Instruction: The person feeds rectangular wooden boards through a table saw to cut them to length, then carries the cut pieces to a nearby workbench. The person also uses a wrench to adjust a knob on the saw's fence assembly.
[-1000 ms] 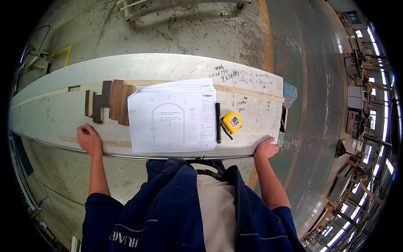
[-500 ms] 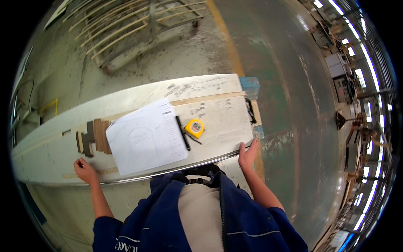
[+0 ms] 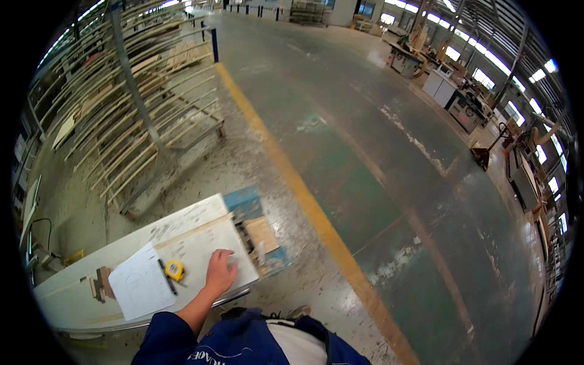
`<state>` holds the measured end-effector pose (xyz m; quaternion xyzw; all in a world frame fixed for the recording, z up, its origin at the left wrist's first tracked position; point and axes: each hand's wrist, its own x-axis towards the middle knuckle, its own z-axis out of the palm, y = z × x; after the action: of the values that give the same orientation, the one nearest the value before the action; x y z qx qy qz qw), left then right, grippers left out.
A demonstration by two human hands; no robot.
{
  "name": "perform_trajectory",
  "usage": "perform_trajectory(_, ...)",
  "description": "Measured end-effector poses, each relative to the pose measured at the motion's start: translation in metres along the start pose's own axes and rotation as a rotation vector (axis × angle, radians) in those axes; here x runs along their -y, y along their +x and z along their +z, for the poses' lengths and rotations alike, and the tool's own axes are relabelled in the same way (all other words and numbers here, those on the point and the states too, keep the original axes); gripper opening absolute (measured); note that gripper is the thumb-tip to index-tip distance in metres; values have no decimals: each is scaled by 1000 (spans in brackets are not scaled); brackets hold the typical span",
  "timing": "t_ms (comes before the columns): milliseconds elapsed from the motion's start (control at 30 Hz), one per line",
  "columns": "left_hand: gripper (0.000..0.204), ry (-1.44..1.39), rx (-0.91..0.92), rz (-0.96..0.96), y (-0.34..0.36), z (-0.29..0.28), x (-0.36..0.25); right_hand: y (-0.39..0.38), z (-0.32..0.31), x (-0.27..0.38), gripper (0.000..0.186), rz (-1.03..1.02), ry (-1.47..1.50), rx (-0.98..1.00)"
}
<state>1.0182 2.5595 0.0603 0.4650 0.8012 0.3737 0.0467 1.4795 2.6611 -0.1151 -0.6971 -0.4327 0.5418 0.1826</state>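
My left hand [image 3: 221, 271] is over the right end of the long white bench [image 3: 207, 243]. Its fingers are slightly bent, the thumb stands apart, and nothing shows in the grasp. My right hand is out of view. To the left of my hand lies a yellow tape measure [image 3: 174, 269]. A black marker [image 3: 165, 275] rests along the edge of a stack of white drawing sheets [image 3: 137, 289]. Brown wooden pieces [image 3: 103, 284] sit beyond the sheets' left side. A shiny metal strip [image 3: 233, 297] runs along the bench's near edge.
A tall rack with many wooden slats [image 3: 137, 97] stands beyond the bench. Blue and tan material [image 3: 261, 234] juts from the bench's right end. A yellow floor line [image 3: 292, 176] crosses ahead. Machines [image 3: 465, 112] and a pallet jack [image 3: 483, 155] stand at the far right.
My view has swung up and to the right. My left hand has gone from the bench's left part to its right end. My right hand, earlier at the near right corner, has left the view.
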Motion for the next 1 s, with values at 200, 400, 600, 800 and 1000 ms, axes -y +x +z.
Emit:
perform_trajectory(200,57,147,-203,-411,40,70,4,74,-72,31,51,131,17,53)
perform_trajectory(400,65,405,-270,-500,55,106,-2,175,-90,112,44,66,-63,132)
perform_trajectory(600,60,382,-328,-591,88,116,-11,319,-66,275,37,-213,-193,244)
perform_trajectory(800,54,408,-567,-788,128,140,12,424,-16,415,33,-340,-295,373)
perform_trajectory(1000,57,180,-755,-902,210,148,6,503,67,468,33,-171,-540,465)
